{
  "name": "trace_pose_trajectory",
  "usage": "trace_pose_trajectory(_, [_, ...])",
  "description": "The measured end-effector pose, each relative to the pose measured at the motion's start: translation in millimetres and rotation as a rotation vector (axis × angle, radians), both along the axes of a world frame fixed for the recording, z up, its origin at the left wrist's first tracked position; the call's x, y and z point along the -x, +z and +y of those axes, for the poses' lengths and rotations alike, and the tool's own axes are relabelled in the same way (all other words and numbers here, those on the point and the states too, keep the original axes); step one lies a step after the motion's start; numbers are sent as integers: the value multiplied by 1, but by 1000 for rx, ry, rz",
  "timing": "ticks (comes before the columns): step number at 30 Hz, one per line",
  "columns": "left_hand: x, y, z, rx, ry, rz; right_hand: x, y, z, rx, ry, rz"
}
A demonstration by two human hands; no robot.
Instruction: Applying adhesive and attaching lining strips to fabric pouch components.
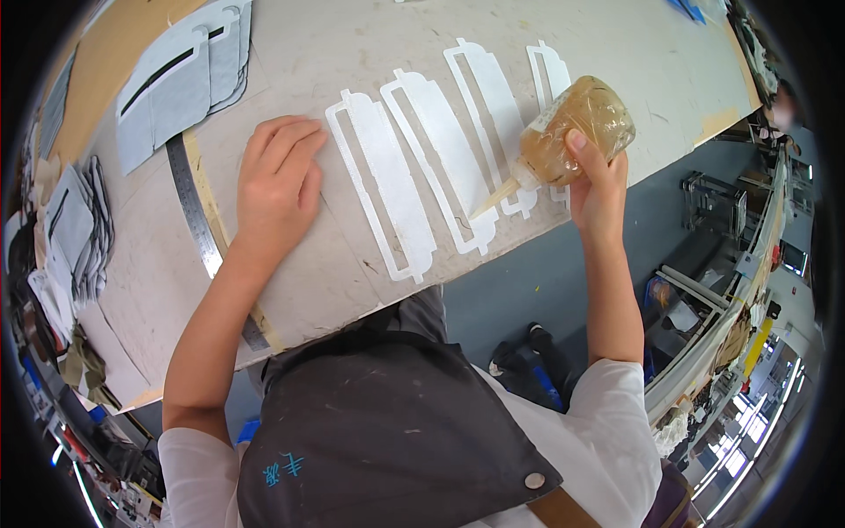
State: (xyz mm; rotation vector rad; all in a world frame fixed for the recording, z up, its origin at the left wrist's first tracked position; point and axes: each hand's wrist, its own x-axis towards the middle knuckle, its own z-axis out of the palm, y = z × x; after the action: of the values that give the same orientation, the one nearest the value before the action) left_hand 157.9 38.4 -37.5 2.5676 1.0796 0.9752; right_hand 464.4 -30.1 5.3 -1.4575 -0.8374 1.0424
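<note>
My right hand (597, 180) grips a clear squeeze bottle of amber glue (576, 128), tilted so its thin nozzle (493, 201) touches the second white cutout piece (444, 141) near its lower end. My left hand (277, 176) lies flat, fingers together, on the pale worktable (317, 53) just left of the first white cutout piece (380, 176). Several white frame-shaped cutout pieces lie side by side in a row; the one farthest right (547, 70) is partly hidden behind the bottle.
A steel ruler (195, 211) lies left of my left hand. Grey fabric pieces (180, 75) are stacked at the upper left, more grey pieces (84, 229) at the far left edge. The table's front edge drops to a grey floor with machinery (722, 264) at right.
</note>
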Motion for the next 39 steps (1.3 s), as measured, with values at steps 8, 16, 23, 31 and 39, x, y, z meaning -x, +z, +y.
trace_pose_trajectory(8, [-1, 1, 2, -17, -12, 2, -11, 0, -26, 61, 34, -10])
trace_pose_trajectory(16, [3, 0, -1, 2, 12, 37, -6, 7, 15, -120, -75, 388])
trace_pose_trajectory(23, [-1, 3, -3, 37, -4, 6, 23, -6, 73, -295, -2, 232])
trace_pose_trajectory(31, [0, 0, -3, 22, -3, 9, 31, -13, 86, -285, 31, 131])
trace_pose_trajectory(39, [-1, 4, -4, 57, 6, -4, 33, -12, 83, -216, 45, 110])
